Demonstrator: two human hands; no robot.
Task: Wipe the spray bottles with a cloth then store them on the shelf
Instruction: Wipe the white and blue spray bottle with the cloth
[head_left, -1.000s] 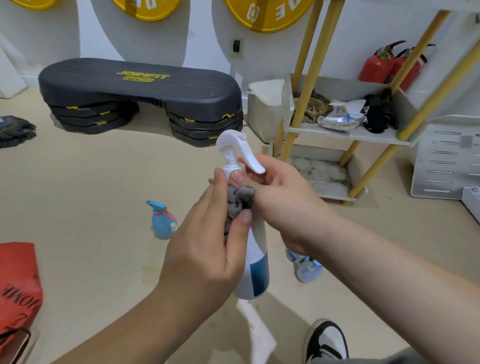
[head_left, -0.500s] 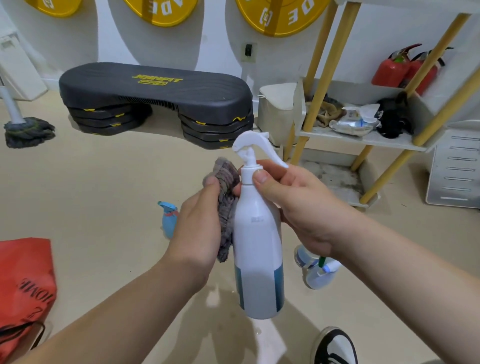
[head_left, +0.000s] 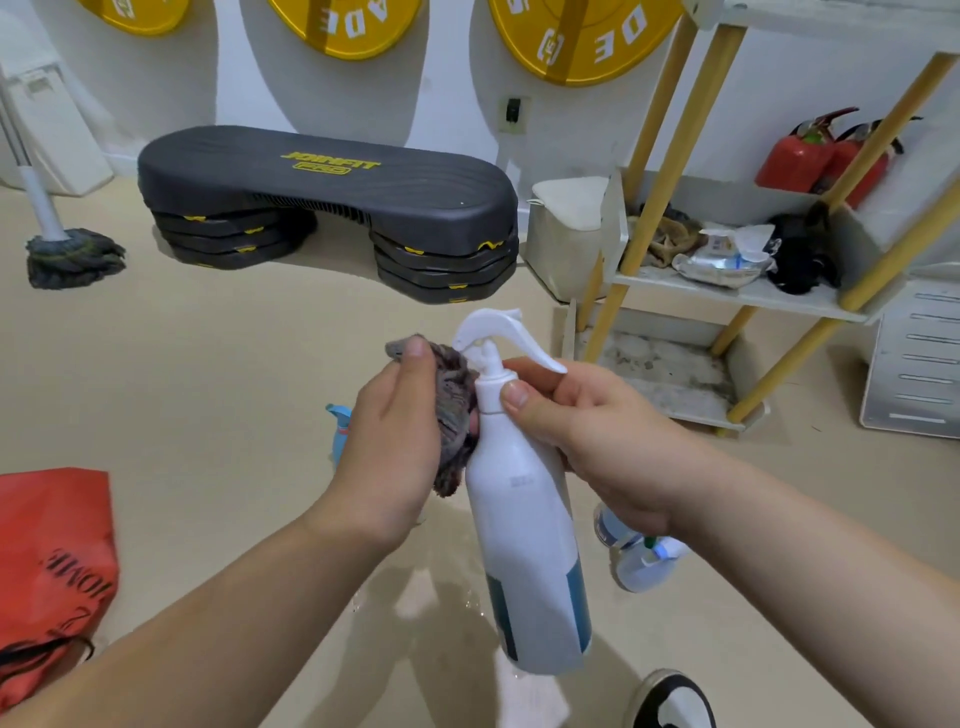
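Right hand (head_left: 602, 436) grips white spray bottle (head_left: 524, 535) at neck, thumb across collar, fingers curled behind under trigger. Bottle upright, held above floor. Left hand (head_left: 389, 447) clutches grey cloth (head_left: 454, 410), bunched in curled fingers, pressed against bottle's shoulder.

Floor (head_left: 208, 364): step platform (head_left: 322, 182), mop (head_left: 72, 257), red bag (head_left: 52, 561), blue bottle (head_left: 340, 431).
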